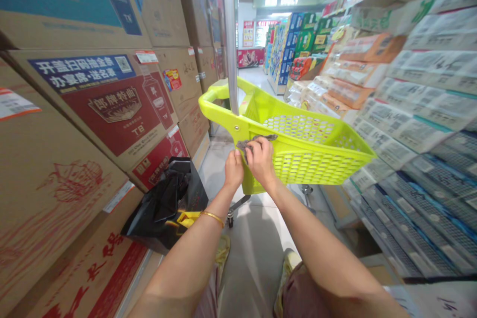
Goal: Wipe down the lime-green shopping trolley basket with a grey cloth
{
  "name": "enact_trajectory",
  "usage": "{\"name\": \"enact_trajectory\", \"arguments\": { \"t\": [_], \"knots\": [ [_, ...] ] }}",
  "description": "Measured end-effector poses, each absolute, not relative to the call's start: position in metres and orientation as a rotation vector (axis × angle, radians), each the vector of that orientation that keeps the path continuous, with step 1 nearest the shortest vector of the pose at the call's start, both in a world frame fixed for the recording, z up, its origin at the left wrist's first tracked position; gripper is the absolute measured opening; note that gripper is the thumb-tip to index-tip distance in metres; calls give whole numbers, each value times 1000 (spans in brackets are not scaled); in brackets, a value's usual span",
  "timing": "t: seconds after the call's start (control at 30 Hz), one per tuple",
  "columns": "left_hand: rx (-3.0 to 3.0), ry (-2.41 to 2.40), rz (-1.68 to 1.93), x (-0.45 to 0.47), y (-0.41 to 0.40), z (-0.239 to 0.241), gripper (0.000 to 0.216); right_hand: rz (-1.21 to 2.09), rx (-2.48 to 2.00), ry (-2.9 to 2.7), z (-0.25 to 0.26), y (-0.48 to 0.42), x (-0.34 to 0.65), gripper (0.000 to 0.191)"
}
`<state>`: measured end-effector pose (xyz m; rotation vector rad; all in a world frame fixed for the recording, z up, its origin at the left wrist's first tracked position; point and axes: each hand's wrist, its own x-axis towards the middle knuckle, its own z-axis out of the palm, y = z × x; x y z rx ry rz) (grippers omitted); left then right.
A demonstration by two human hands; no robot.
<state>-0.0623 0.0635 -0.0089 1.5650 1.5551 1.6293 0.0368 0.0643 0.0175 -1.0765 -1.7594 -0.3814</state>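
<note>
Grey cloth, partly out of sight beneath the right hand

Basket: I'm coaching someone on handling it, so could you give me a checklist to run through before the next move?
1. Cloth held in the right hand: ok, against the basket.
2. Left hand at the basket's near end: ok; how firmly it grips, cannot tell.
3. Basket upright: ok.
4. Black bag out of the basket: ok, it is beside the boxes.
5. Wheels locked: cannot tell.
6. Outer far side of the basket clean: cannot tell, it is hidden.
</note>
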Motion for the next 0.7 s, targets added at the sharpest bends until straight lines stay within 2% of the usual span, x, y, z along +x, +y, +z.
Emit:
{"name": "enact_trajectory", "arguments": {
  "t": [0.17, 0.5, 0.7],
  "knots": [
    [1586, 1434, 1691, -62, 62, -1, 38, -353, -1061, -1685, 30, 66, 28, 23],
    [1502, 1618, 1743, -55, 60, 3, 29, -410, -1155, -1952, -25, 58, 40, 22],
    [1514, 1700, 1704, -52, 56, 7, 24, -505, -1102, -1897, -2, 59, 37, 23]
  ]
}}
